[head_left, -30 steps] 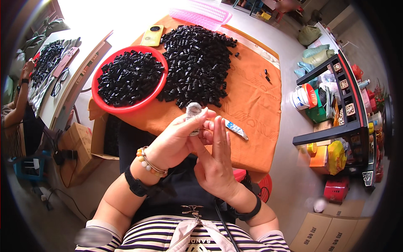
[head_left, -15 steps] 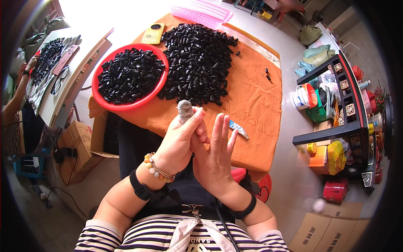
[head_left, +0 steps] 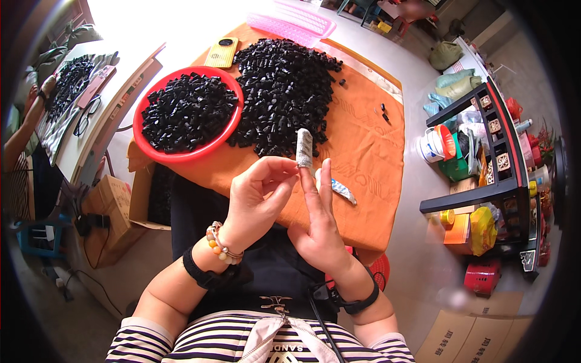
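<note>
A second table [head_left: 115, 91] with a dark heap and spectacles is seen far left of the orange cloth [head_left: 357, 139], where another person's arm [head_left: 24, 136] rests. A cardboard box [head_left: 112, 209] stands on the floor below that table. A round red bowl [head_left: 184, 115], smooth plastic and filled with small black pieces, is set on the cloth's left part. Behind it a flat yellow device [head_left: 221, 52] lies at the cloth's far edge. A broad loose pile [head_left: 281, 91] of the same glossy black pieces is spread over the cloth's middle, with a pink slatted tray [head_left: 299, 18] beyond it.

Above the cloth's near edge, the left hand [head_left: 257, 202] is raised with the wrist bent, bead bracelet and black band worn; its thumb and forefinger are curled narrowly at a finger of the right hand [head_left: 318, 221]. The right hand is held upright, fingers straight, one finger capped by a grey woven sleeve [head_left: 304, 148]. A small crumpled tube [head_left: 336, 186] lies on the cloth just right of the hands.

Right of the cloth, a dark shelf unit [head_left: 484, 151] crowded with tubs and bags stands on the pale floor.
</note>
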A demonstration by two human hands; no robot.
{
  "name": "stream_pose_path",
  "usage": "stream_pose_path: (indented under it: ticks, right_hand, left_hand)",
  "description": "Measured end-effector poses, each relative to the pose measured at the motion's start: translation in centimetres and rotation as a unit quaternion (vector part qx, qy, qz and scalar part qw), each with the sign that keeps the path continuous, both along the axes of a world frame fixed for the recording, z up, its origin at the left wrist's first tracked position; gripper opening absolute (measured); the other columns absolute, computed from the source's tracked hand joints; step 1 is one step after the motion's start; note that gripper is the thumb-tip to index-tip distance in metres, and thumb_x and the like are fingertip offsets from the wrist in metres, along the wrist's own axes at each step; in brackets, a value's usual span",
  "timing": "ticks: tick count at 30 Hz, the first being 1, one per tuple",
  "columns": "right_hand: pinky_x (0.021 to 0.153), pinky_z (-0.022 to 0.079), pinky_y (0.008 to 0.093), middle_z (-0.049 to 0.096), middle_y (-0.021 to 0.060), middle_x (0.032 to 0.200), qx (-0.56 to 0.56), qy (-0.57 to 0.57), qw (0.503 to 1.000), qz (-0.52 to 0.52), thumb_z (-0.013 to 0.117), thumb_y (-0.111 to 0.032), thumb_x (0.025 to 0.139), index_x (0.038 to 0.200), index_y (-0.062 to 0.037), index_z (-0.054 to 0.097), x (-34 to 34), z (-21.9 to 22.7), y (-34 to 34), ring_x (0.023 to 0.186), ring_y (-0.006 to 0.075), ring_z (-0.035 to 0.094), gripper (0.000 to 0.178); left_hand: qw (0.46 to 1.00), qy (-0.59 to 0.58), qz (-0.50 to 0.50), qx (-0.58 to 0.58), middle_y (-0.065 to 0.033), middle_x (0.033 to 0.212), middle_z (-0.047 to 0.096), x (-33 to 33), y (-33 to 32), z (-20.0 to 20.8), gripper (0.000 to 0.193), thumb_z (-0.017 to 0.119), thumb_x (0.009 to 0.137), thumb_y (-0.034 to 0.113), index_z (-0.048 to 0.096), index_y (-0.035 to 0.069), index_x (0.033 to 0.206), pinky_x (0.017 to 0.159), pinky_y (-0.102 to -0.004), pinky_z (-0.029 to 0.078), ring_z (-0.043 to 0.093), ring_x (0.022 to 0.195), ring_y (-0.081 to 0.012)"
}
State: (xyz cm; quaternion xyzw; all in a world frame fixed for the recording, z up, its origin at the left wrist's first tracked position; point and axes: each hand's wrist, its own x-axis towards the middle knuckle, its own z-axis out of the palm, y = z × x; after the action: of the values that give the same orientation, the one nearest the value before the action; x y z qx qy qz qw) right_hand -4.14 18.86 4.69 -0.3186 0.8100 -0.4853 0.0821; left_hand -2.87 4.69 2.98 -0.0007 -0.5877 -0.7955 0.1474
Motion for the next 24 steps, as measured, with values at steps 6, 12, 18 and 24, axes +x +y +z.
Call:
stream_pose_path:
  ticks: [6,12,18,24]
  right_hand:
    - [0.109,0.013,0.0414,-0.007,0.0296,0.146,-0.003,-0.043,0.999,0.009,0.048,0.01,0.067,0.145,-0.0088,0.015,0.3,-0.1,-0.2,0.137,0.0411,-0.005,0.087]
    - [0.108,0.014,0.044,-0.005,0.033,0.144,-0.03,-0.028,0.999,0.011,0.049,0.01,0.068,0.145,-0.0101,0.014,0.5,-0.6,-0.3,0.136,0.0444,-0.005,0.087]
    - [0.109,0.014,0.0444,-0.004,0.0326,0.144,-0.051,-0.03,0.998,0.023,0.049,0.01,0.068,0.145,-0.0111,0.013,0.5,-0.6,-0.3,0.137,0.0432,-0.003,0.087]
    - [0.107,0.017,0.0472,0.0,0.0323,0.144,-0.043,-0.027,0.999,0.008,0.049,0.008,0.068,0.144,-0.0126,0.018,1.0,-0.2,-0.6,0.136,0.0449,0.005,0.085]
  left_hand:
    - [0.983,0.001,0.045,-0.176,-0.0056,0.085,0.065,-0.8,-0.7,0.6,0.015,0.06,0.078,-0.006,0.059,-0.002,0.092,0.074,-0.0238,0.052,0.064,0.079,-0.0103]
    - [0.971,-0.013,0.058,-0.23,-0.0042,0.08,0.065,-0.9,-0.9,1.2,0.01,0.062,0.078,-0.003,0.062,-0.003,0.088,0.067,-0.0205,0.051,0.062,0.074,-0.0062]
    - [0.954,0.028,0.076,-0.29,-0.006,0.076,0.064,-1.0,-1.0,1.3,0.011,0.063,0.076,0.0,0.063,-0.001,0.087,0.06,-0.0218,0.049,0.062,0.068,-0.0096]
    - [0.939,0.084,0.077,-0.323,-0.0081,0.073,0.056,-1.0,-1.1,1.1,0.008,0.059,0.074,-0.002,0.058,0.001,0.082,0.053,-0.0278,0.047,0.057,0.06,-0.0187]
